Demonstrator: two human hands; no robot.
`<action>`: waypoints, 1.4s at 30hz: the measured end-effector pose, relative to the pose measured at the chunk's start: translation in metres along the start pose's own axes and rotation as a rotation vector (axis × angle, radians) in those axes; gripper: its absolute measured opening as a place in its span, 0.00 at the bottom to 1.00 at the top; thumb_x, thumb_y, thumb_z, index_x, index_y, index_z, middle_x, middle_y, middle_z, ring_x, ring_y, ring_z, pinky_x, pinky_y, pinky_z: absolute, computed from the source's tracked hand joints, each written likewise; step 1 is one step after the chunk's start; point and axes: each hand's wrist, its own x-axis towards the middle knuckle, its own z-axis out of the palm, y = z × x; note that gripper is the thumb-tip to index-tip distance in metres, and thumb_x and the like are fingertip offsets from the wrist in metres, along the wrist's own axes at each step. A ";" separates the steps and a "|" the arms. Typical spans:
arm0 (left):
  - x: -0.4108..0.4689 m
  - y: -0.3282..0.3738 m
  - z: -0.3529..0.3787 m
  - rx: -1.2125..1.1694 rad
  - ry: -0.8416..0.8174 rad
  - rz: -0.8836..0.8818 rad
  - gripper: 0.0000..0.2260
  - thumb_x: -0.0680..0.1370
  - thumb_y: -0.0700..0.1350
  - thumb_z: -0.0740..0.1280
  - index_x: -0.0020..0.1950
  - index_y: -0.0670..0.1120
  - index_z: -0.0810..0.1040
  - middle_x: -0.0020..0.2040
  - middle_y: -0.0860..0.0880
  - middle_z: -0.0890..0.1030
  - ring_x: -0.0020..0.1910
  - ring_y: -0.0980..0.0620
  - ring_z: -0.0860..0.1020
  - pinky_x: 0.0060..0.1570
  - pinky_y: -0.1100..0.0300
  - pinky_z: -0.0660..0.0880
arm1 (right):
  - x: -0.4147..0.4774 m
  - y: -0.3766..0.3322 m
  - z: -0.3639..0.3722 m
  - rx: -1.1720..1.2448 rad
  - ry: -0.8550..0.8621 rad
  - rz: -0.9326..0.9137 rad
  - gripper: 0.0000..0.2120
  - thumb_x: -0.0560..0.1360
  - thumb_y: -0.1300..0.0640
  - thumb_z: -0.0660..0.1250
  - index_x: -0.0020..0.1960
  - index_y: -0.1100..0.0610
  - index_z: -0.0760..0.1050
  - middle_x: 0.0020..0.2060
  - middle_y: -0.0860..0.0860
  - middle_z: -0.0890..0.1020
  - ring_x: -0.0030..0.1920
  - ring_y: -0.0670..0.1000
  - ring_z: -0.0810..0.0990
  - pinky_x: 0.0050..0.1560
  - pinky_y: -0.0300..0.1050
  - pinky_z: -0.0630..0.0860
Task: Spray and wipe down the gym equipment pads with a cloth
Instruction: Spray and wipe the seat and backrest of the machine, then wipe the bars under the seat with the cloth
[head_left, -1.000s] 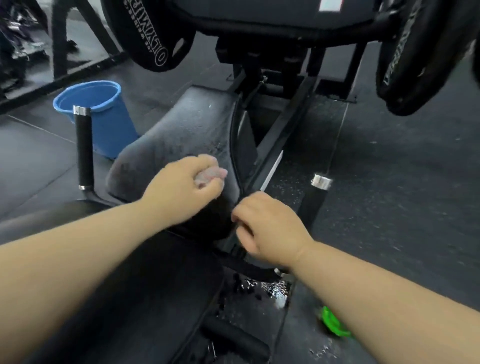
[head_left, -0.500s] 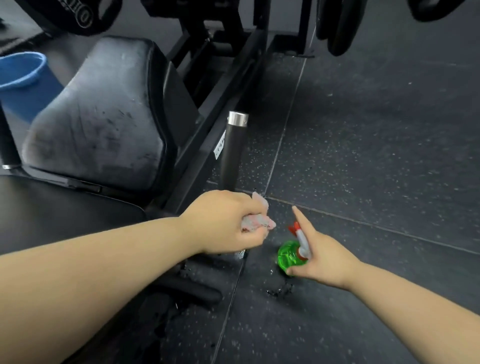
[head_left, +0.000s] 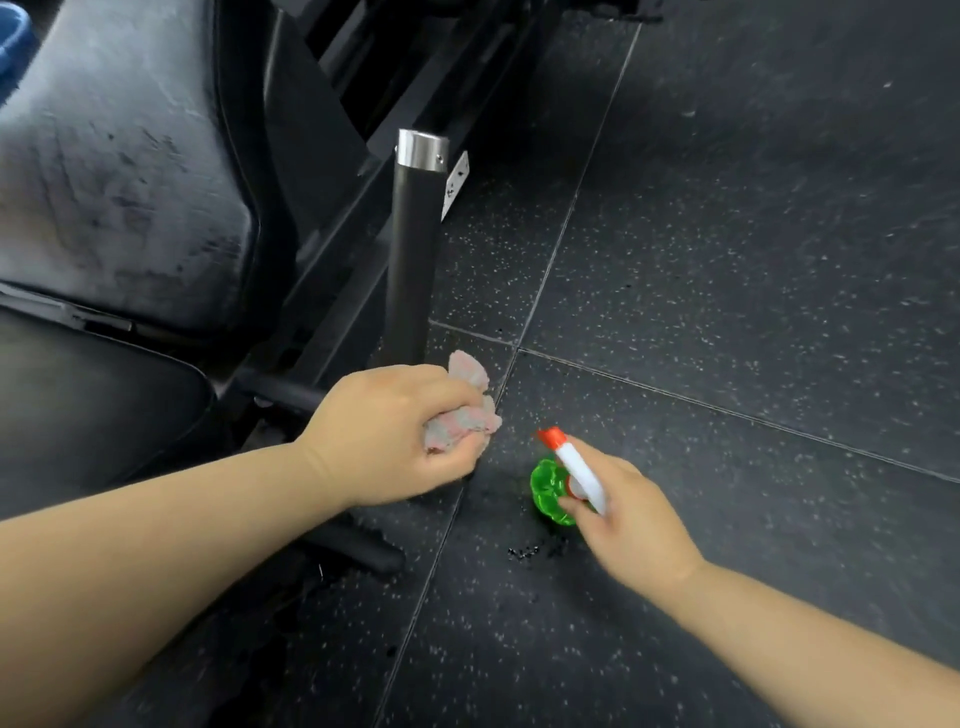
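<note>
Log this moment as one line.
left hand: grips cloth | right hand: grips spray bottle near floor | pad: untouched

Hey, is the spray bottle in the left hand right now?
No, the right hand grips the spray bottle, while the left hand holds the bunched cloth.
</note>
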 end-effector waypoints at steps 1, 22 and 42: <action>-0.001 0.003 -0.002 -0.017 0.000 -0.020 0.15 0.73 0.59 0.60 0.47 0.53 0.83 0.38 0.54 0.81 0.38 0.51 0.80 0.36 0.52 0.78 | -0.002 -0.002 -0.003 -0.010 0.028 0.010 0.29 0.79 0.57 0.66 0.70 0.31 0.60 0.45 0.40 0.75 0.46 0.44 0.71 0.43 0.30 0.66; -0.047 0.205 -0.408 -0.576 -0.333 -0.362 0.32 0.60 0.71 0.70 0.63 0.70 0.68 0.60 0.61 0.73 0.61 0.62 0.72 0.65 0.56 0.70 | -0.211 -0.440 -0.281 1.050 0.393 0.257 0.23 0.69 0.71 0.73 0.61 0.56 0.81 0.49 0.50 0.86 0.48 0.42 0.84 0.47 0.38 0.79; -0.243 0.368 -0.670 -0.481 0.064 -0.456 0.36 0.60 0.56 0.79 0.59 0.75 0.62 0.48 0.69 0.80 0.47 0.67 0.79 0.48 0.65 0.75 | -0.444 -0.690 -0.345 0.613 0.158 -0.266 0.17 0.72 0.62 0.72 0.59 0.48 0.82 0.42 0.43 0.85 0.44 0.39 0.82 0.47 0.32 0.77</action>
